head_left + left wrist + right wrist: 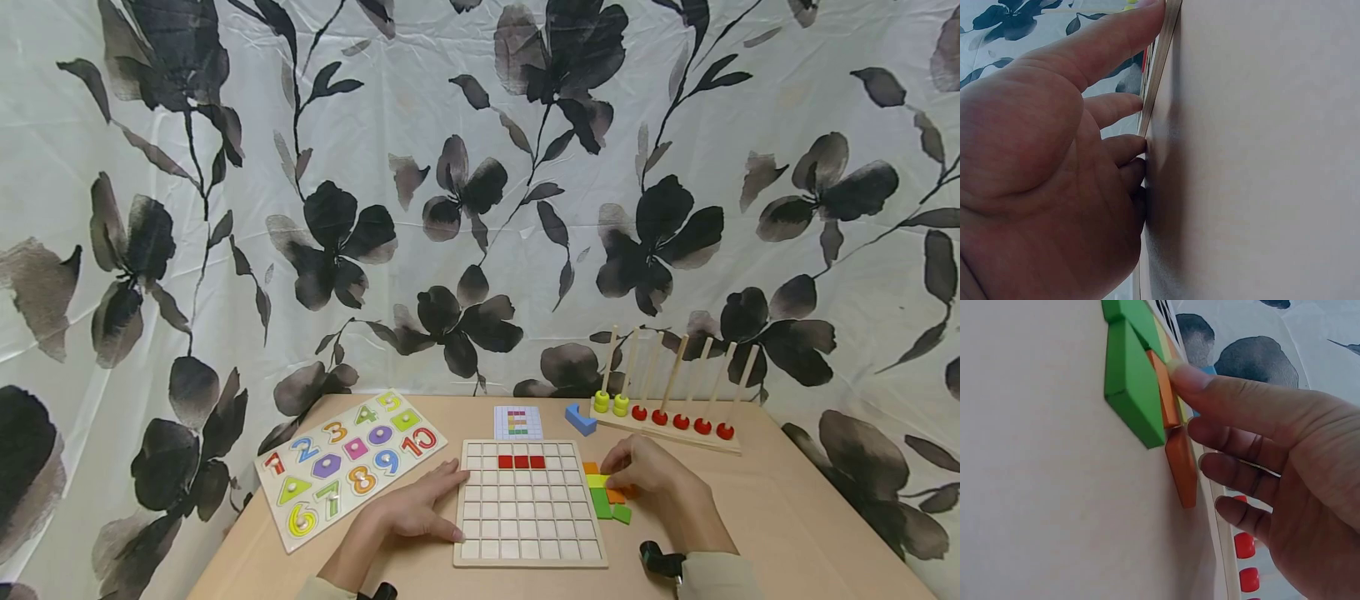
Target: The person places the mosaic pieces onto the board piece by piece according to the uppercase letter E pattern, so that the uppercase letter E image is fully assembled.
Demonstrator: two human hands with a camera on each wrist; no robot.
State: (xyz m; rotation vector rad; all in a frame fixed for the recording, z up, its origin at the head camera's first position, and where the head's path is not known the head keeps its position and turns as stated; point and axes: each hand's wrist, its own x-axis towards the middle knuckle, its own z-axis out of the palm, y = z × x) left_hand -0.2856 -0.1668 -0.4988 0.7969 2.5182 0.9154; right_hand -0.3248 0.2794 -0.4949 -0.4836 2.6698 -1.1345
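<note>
My left hand [422, 502] rests at the left edge of the white gridded wooden board [529, 567], fingers extended, thumb by its lower corner; in the left wrist view the fingertips meet the board's side. Three red tiles [521, 462] sit in a row in the board's upper part. Right of the board, my right hand [658, 473] bends over a small pile, thumb and forefinger at a yellow tile [596, 481]. Orange tiles [1182, 469] and green tiles [1132, 387] lie around it. The far side of the fingertips is partly hidden in the right wrist view.
A pattern card [517, 422] lies behind the board, with a blue angled block [581, 419] to its right. A wooden peg rack with yellow and red beads [667, 427] stands at the back right. On the left lies a number-and-shape puzzle board [341, 448].
</note>
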